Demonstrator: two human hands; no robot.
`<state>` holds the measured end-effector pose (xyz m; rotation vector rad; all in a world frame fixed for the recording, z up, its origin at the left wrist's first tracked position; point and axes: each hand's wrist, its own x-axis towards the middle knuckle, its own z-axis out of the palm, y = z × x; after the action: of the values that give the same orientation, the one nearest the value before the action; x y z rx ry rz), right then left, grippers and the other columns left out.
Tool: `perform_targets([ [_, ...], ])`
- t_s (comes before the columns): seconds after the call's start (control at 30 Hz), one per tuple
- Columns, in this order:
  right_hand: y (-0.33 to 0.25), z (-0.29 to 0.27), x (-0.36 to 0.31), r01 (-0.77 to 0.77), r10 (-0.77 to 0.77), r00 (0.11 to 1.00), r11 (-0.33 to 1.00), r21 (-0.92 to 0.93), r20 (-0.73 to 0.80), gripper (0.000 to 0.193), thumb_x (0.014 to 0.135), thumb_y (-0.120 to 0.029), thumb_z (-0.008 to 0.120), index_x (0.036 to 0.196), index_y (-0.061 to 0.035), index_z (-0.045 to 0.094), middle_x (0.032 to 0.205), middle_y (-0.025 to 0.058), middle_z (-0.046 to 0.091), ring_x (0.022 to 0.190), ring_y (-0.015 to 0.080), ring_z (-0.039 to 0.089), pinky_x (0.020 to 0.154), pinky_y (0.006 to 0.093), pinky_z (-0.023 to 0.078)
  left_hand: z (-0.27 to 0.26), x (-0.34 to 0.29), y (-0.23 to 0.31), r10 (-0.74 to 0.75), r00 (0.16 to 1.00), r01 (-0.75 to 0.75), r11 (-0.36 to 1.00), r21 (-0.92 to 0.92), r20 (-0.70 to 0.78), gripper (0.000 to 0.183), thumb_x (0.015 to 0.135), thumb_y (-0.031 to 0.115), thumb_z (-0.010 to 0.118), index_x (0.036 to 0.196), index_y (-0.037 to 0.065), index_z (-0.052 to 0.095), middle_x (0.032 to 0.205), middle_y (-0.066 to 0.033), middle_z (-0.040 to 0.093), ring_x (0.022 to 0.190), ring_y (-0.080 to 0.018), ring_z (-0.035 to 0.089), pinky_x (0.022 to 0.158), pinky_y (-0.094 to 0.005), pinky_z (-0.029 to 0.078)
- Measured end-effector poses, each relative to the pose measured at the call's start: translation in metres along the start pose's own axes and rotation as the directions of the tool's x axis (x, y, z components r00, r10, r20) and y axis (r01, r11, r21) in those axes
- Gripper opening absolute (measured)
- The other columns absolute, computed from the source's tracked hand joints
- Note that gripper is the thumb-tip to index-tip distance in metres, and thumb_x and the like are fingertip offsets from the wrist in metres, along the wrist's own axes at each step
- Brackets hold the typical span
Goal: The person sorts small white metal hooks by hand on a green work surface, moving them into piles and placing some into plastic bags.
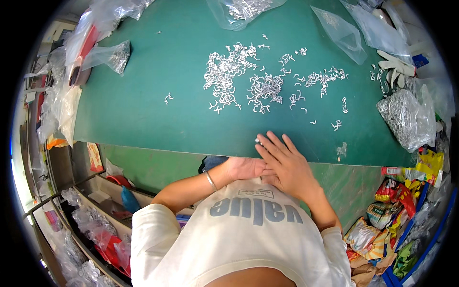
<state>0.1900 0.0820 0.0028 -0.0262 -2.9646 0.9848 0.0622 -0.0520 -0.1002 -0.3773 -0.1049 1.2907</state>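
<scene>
My right hand (pixel 285 163) lies flat over my left hand (pixel 245 168) at the near edge of the green table (pixel 143 105), fingers spread and pointing up-left. A small silvery metal piece (pixel 258 141) shows at its fingertips. My left hand is palm up and mostly covered; a thin bangle sits on that wrist. Whether the left hand holds pieces is hidden. Many small silvery metal clips (pixel 248 76) lie scattered in loose heaps on the table's middle, beyond both hands.
Clear plastic bags of metal parts lie at the far edge (pixel 241 10), left (pixel 112 55) and right (pixel 406 117). A white work glove (pixel 396 67) rests at right. Snack wrappers (pixel 397 196) fill a blue bin at lower right. Bins with bags (pixel 95 220) stand at lower left.
</scene>
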Motion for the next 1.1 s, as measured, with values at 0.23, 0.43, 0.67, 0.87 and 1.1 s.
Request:
perform_targets([
  [0.23,0.000,0.004,-0.017,0.157,-0.155,0.987,0.930,0.332,-0.033,0.049,0.090,-0.030,0.061,0.130,-0.0020,0.056,0.139,0.0128,0.052,0.133,0.0326,0.045,0.112,0.0521,0.030,0.014,-0.002,-0.002,0.065,0.955,-0.013,0.984,0.177,-0.291,0.054,0.101,0.047,0.037,0.133,0.003,0.048,0.134,-0.0205,0.052,0.124,-0.0307,0.053,0.104,-0.0463,0.045],
  [0.43,0.008,-0.009,-0.013,0.134,0.078,0.931,0.834,0.535,-0.356,0.030,0.083,-0.004,0.065,0.112,0.0016,0.067,0.115,0.0160,0.067,0.107,0.0335,0.063,0.097,0.0439,0.046,0.049,-0.064,-0.010,0.296,0.657,0.193,0.823,0.534,-0.693,0.032,0.102,0.022,0.049,0.118,-0.006,0.056,0.105,-0.0129,0.063,0.094,-0.0195,0.061,0.084,-0.0326,0.052],
  [0.67,0.011,-0.006,-0.006,0.007,0.315,0.853,0.790,0.613,-0.417,0.016,0.091,-0.001,0.057,0.102,0.0028,0.069,0.098,0.0149,0.069,0.090,0.0271,0.066,0.080,0.0338,0.051,0.135,-0.065,0.014,0.138,0.680,0.190,0.915,0.355,-0.720,0.024,0.102,0.010,0.046,0.114,-0.008,0.054,0.098,-0.0099,0.054,0.084,-0.0168,0.055,0.070,-0.0265,0.051],
  [0.87,0.013,-0.007,-0.009,-0.016,0.336,0.847,0.790,0.612,-0.411,0.017,0.090,0.000,0.059,0.103,0.0020,0.069,0.099,0.0145,0.069,0.089,0.0269,0.066,0.077,0.0325,0.051,0.164,-0.022,0.065,0.230,0.899,0.010,0.840,0.543,-0.372,0.016,0.100,0.005,0.044,0.111,-0.003,0.053,0.100,-0.0073,0.055,0.079,-0.0130,0.054,0.063,-0.0241,0.051],
  [1.1,0.011,-0.007,-0.005,-0.041,0.356,0.845,0.788,0.614,-0.400,0.017,0.091,-0.004,0.057,0.100,0.0035,0.069,0.098,0.0145,0.070,0.089,0.0263,0.067,0.080,0.0328,0.051,0.215,0.069,0.204,0.816,0.553,-0.434,0.454,0.778,-0.168,0.044,0.101,0.017,0.039,0.132,-0.013,0.034,0.127,-0.0270,0.047,0.118,-0.0359,0.051,0.102,-0.0443,0.047],
])
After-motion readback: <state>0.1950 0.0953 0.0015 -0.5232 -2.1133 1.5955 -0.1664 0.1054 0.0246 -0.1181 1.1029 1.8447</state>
